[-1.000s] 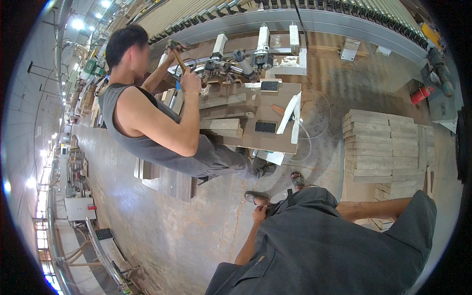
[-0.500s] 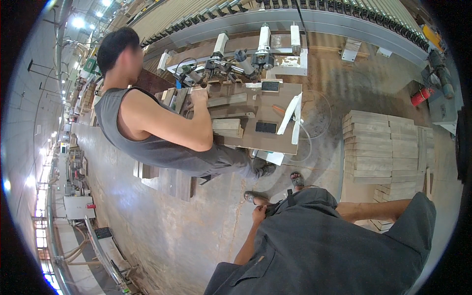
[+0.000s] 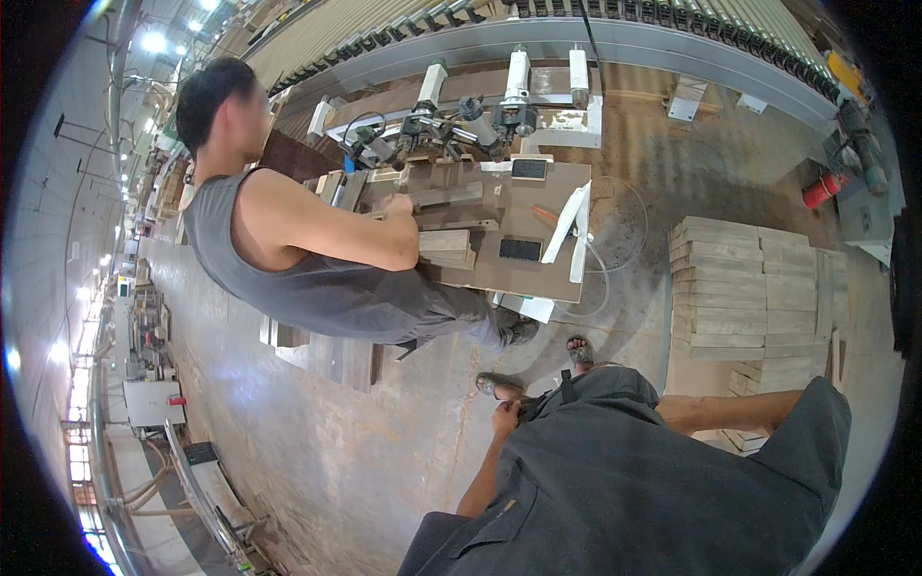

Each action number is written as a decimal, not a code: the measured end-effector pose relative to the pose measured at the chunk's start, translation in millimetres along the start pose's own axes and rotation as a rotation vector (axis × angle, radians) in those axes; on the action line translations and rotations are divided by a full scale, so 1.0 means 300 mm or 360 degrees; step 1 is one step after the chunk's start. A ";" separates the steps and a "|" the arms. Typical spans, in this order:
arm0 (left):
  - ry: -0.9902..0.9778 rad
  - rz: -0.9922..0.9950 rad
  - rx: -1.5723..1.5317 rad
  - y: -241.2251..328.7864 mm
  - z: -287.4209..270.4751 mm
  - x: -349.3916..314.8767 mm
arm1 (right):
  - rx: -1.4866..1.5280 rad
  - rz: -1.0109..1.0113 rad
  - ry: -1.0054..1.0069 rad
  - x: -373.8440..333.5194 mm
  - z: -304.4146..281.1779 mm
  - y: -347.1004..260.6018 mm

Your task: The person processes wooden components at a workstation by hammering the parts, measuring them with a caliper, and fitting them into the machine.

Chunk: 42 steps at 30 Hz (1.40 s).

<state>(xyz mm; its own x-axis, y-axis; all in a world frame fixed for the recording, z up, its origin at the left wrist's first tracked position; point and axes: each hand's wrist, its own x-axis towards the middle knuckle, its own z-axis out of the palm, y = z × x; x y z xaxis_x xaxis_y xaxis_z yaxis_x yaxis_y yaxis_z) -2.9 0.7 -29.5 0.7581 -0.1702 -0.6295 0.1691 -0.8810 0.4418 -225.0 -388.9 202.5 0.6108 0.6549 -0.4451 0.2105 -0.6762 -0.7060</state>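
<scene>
My left hand (image 3: 505,417) is at my left hip, against the edge of my dark grey shirt (image 3: 634,480). Its fingers are curled together at the cloth; a small dark part there may be cloth or something held, too small to tell. On the other side my right forearm (image 3: 725,413) runs in toward my waist, and the shirt hides that hand. My sandalled feet (image 3: 579,351) stand on the concrete floor.
A co-worker in a grey sleeveless top (image 3: 288,278) stands at a brown worktable (image 3: 538,197), one hand near wooden strips (image 3: 447,195). Two dark phones (image 3: 520,250) lie there. Clamping machinery (image 3: 517,91) stands behind. Stacked boards (image 3: 730,288) and a red extinguisher (image 3: 824,189) are at right.
The co-worker has leaned back slightly to the left, and their hand has come nearer along the table. My own hand and arm have stayed in place.
</scene>
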 end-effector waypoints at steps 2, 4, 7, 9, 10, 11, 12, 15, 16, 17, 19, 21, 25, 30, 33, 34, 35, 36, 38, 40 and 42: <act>0.0006 0.0037 0.0005 -0.001 0.000 0.000 | 0.0033 -0.0005 0.0027 0.001 0.007 0.006; 0.0010 0.0026 -0.0016 -0.001 0.000 -0.002 | 0.0023 0.0032 0.0022 0.009 0.027 0.017; 0.0019 0.0032 -0.0013 0.022 -0.006 -0.009 | 0.0001 0.0010 0.0021 0.009 0.024 0.016; 0.0023 0.0046 0.0012 0.030 -0.012 -0.011 | -0.0002 0.0002 -0.0005 0.006 0.018 0.017; 0.0025 0.0059 0.0037 0.034 -0.015 -0.012 | -0.0004 -0.0005 -0.0031 0.004 0.015 0.017; 0.0028 0.0058 0.0037 0.030 -0.015 -0.011 | -0.0005 -0.0007 -0.0031 0.002 0.004 0.011; 0.0030 0.0058 0.0037 0.027 -0.015 -0.010 | -0.0036 -0.0011 -0.0022 -0.001 -0.006 0.003; 0.0024 0.0045 0.0036 0.023 -0.018 -0.008 | -0.0064 -0.0008 -0.0015 -0.003 -0.034 -0.013; 0.0016 0.0033 0.0035 0.022 -0.021 -0.007 | -0.0067 -0.0010 -0.0017 -0.004 -0.044 -0.019; 0.0009 0.0037 0.0039 0.039 -0.025 -0.011 | -0.0069 -0.0006 -0.0011 -0.006 -0.051 -0.025; -0.0021 -0.0001 0.0069 0.074 -0.032 -0.023 | -0.0062 0.0012 0.0001 -0.012 -0.066 -0.040; 0.0008 0.0013 0.0081 0.036 -0.030 -0.011 | -0.0064 -0.0002 0.0002 -0.014 -0.086 -0.048; -0.0018 0.0028 0.0110 0.052 -0.033 -0.021 | -0.0005 0.0035 0.0051 0.019 0.072 0.031; 0.0024 0.0029 0.0075 0.037 -0.027 -0.024 | -0.0089 0.0022 -0.0046 0.002 -0.026 -0.023; 0.0039 0.0027 0.0069 0.026 -0.014 -0.022 | -0.0166 0.0007 -0.0139 -0.002 -0.037 -0.033; 0.0040 0.0020 0.0079 0.025 -0.009 -0.022 | -0.0152 -0.0013 -0.0111 -0.004 -0.035 -0.033; 0.0040 0.0021 0.0076 0.024 -0.007 -0.022 | -0.0155 -0.0011 -0.0112 -0.005 -0.027 -0.030; 0.0038 0.0018 0.0076 0.023 -0.004 -0.023 | -0.0129 -0.0015 -0.0078 -0.005 -0.010 -0.021; 0.0041 0.0013 0.0072 0.007 0.004 -0.022 | -0.0109 -0.0023 -0.0047 -0.006 0.013 -0.011; 0.0052 0.0039 -0.0013 -0.022 0.014 -0.015 | -0.0065 -0.0003 0.0011 -0.004 0.027 -0.004; 0.0052 0.0028 -0.0008 -0.015 0.016 -0.018 | -0.0038 0.0012 0.0012 -0.006 0.025 -0.005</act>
<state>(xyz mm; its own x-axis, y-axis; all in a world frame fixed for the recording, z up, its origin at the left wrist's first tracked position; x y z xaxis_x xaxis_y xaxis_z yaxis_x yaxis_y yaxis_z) -10.6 3.4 -31.1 0.7811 -0.1713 -0.6004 0.1585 -0.8757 0.4561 -232.2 -386.4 200.2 0.6183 0.6471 -0.4461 0.2238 -0.6890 -0.6893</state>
